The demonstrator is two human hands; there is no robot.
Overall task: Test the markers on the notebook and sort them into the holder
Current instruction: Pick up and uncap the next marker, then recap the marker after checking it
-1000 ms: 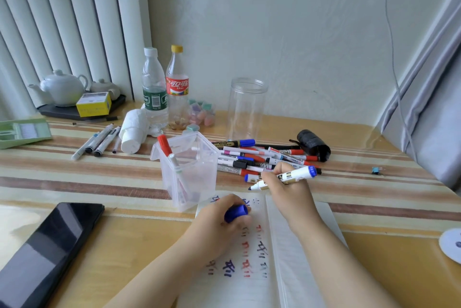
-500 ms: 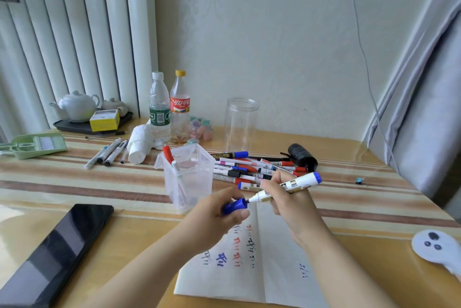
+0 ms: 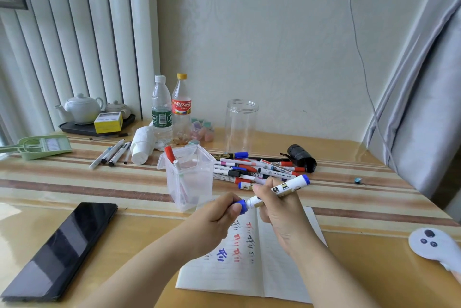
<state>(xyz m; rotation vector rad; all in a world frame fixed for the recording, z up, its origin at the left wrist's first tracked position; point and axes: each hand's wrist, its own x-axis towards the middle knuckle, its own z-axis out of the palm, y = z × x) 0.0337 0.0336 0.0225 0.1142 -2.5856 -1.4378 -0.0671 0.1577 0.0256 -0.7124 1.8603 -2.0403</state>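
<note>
My right hand (image 3: 279,210) grips a white marker with a blue end (image 3: 289,186), tilted up to the right above the open notebook (image 3: 249,272). My left hand (image 3: 214,220) holds its blue cap (image 3: 240,206), which sits on the marker's tip. The notebook page carries red, blue and black test marks. A clear square holder (image 3: 189,178) stands just beyond the notebook with a red-capped marker (image 3: 169,154) and another pen in it. A pile of markers (image 3: 257,169) lies to the right of the holder.
A dark tablet (image 3: 59,250) lies at front left. Several pens (image 3: 112,154), a tissue roll (image 3: 142,144), two bottles (image 3: 172,110), a clear jar (image 3: 240,123), a black roll (image 3: 301,158), a green tray (image 3: 45,146) and a teapot (image 3: 79,108) sit further back. A white controller (image 3: 434,245) is at right.
Both hands have lifted off the notebook page. The left hand brought the blue cap to the marker's tip and the cap now sits on it. The view tilted upward.
</note>
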